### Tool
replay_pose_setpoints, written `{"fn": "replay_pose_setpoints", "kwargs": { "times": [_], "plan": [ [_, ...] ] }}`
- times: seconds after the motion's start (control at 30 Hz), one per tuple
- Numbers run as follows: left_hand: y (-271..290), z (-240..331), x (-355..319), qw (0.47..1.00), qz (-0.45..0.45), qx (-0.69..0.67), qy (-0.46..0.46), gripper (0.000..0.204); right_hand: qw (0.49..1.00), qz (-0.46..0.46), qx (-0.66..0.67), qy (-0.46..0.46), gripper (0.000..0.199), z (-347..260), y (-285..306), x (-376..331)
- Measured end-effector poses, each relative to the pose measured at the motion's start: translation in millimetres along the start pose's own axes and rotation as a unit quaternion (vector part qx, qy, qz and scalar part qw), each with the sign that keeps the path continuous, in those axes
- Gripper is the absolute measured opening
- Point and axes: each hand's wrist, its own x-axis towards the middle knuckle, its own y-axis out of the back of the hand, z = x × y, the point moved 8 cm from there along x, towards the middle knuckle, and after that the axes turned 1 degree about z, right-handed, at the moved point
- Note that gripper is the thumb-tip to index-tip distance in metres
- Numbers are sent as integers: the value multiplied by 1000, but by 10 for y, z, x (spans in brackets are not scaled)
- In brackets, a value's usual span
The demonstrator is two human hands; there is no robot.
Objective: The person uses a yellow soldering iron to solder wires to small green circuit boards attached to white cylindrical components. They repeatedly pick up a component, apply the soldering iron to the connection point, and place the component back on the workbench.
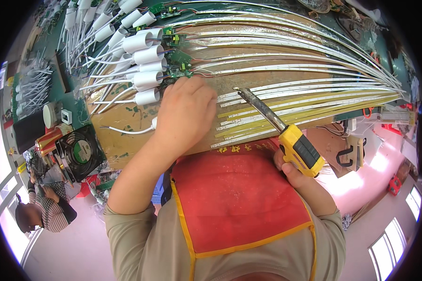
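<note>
My right hand (290,168) grips a yellow and black soldering gun (301,149), its dark metal barrel slanting up and left over the ends of the strips. On the near side of a small green circuit board (179,70), my left hand (186,110) is closed with fingers bent down; whatever they pinch is hidden beneath them. Beside that hand stand rows of white cylindrical caps (148,79) with white cables. Long, narrow white light strips (286,90) fan out to the right, some wired to boards. A single cap's white cable (131,132) lies by my left wrist.
Brown board (119,157) covers the bench before me. A black fan (79,152) stands at the left edge, near a heap of white cables (35,86). Another person (47,208) is at the far left. Yellow strips (276,114) lie among the white ones.
</note>
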Motion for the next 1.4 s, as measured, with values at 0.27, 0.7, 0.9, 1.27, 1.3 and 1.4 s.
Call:
{"fn": "replay_pose_setpoints", "kwargs": {
  "times": [0.27,0.7,0.9,1.27,1.3,1.4],
  "plan": [
    [-3,8,-4,1000,7,5,-4,4,999,23,38,14,32,-2,7,-16],
    [355,45,-316,999,8,49,13,34,997,20,63,43,13,-61,-18,4],
    [386,-130,-536,994,-10,108,33,38,997,2,70,26,13,-57,-44,34],
    [1053,192,-57,959,140,224,-104,27,981,52,155,106,63,-231,-6,71],
    [1054,123,32,958,138,232,-94,27,980,50,157,112,63,-241,-11,72],
    [1029,-90,239,963,107,242,-50,28,979,45,158,123,63,-272,-20,86]
  ]
}}
